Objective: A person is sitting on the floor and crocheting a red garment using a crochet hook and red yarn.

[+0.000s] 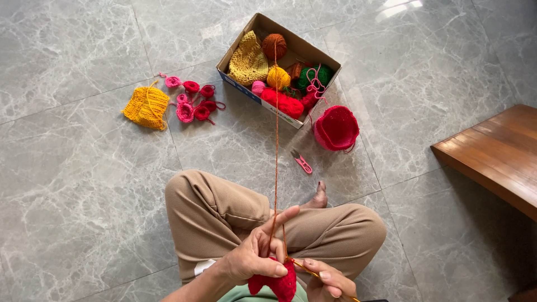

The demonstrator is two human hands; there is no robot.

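Left hand [254,254] closed on red crochet piece [277,284] in lap, forefinger raised, orange-brown yarn strand [276,145] over it, taut up to ball in cardboard box [238,55]. Right hand [327,279] just right, pinched shut on orange crochet hook [313,273] at piece's edge.

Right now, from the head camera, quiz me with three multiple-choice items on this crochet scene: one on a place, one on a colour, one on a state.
1. Where do the small snips lie?
A. in the box
B. on the floor
C. on the bench

2. What colour is the piece in the left hand?
A. red
B. green
C. white

3. How does the yarn strand run?
A. slack on the floor
B. cut off
C. taut to the box

B: bare tile beneath them.
A: red below the thumb.
C: one straight line up to the orange ball.
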